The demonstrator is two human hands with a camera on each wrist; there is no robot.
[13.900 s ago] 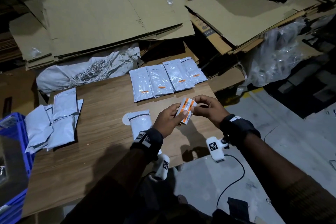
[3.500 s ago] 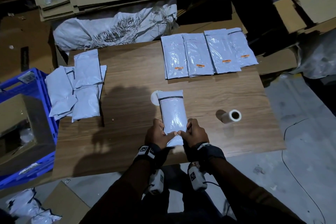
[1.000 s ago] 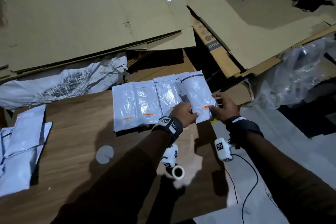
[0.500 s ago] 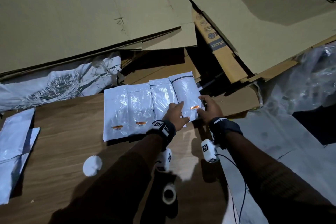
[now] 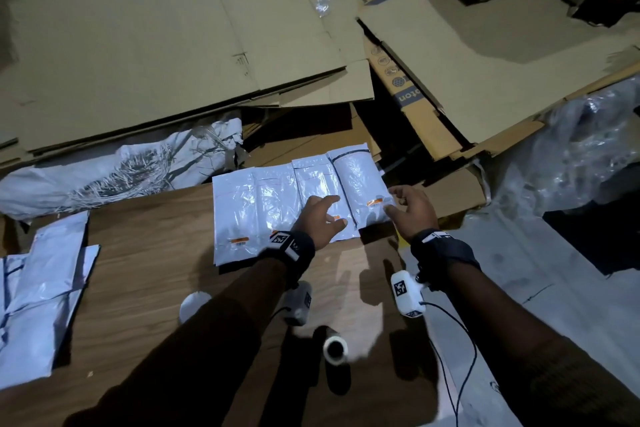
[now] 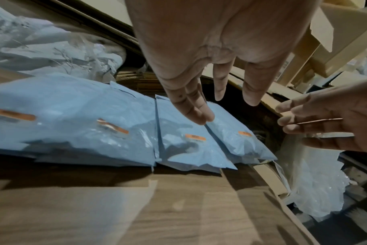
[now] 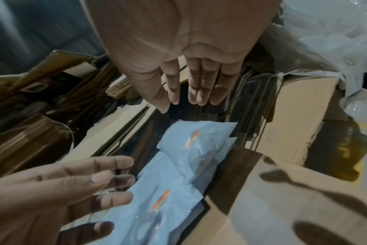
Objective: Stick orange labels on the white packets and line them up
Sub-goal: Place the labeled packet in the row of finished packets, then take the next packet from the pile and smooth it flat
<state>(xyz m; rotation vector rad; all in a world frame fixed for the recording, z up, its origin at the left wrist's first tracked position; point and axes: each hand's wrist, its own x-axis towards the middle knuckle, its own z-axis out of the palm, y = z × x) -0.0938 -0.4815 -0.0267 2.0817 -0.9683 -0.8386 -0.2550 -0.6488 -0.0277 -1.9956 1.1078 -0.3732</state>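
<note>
Several white packets lie side by side along the far edge of the wooden table (image 5: 145,288), each with an orange label. The rightmost packet (image 5: 360,184) carries its orange label (image 5: 375,202) near the lower end. My left hand (image 5: 329,215) hovers over the row's near edge with fingers straight and spread, holding nothing. My right hand (image 5: 398,201) is open beside the rightmost packet's right edge. The left wrist view shows the left hand's fingertips (image 6: 201,117) just above the packets (image 6: 189,149). The label roll (image 5: 335,350) lies on the table between my forearms.
A loose pile of unlabelled white packets (image 5: 41,288) sits at the table's left edge, and a white round disc (image 5: 194,302) lies near my left forearm. Flattened cardboard (image 5: 156,55), a white sack (image 5: 114,173) and a clear plastic bag (image 5: 581,156) crowd the space behind and right.
Both hands carried the labelled packet to the row's right end and pressed it down. Now they have let go and lifted off, fingers spread.
</note>
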